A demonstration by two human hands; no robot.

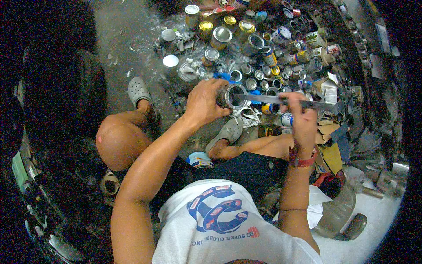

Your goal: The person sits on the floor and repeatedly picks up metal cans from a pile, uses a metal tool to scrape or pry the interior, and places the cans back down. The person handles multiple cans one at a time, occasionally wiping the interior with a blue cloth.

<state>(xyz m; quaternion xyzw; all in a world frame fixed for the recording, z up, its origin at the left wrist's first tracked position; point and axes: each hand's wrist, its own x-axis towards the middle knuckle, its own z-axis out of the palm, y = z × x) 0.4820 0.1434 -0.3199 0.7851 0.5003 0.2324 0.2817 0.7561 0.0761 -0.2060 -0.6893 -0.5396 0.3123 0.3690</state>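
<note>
My left hand (205,102) is wrapped around the side of an open metal can (236,96), its round mouth tipped toward the right. A long flat grey strip (263,99), blurred, reaches from my right hand into the mouth of this can. My right hand (300,110) is closed on the strip, fingers bent over it; a red band is on that wrist. What the can holds is too dark to make out. Just below the can lies a bundle of white strips (249,117), and a blue scrap (254,97) shows behind the strip.
Many paint cans stand beyond my hands, among them a large open can (221,38) and a white-lidded one (170,61). Crumpled cloth (189,70) lies near them. Cardboard (330,152) is piled at the right. My knees and grey clogs (139,91) frame the space.
</note>
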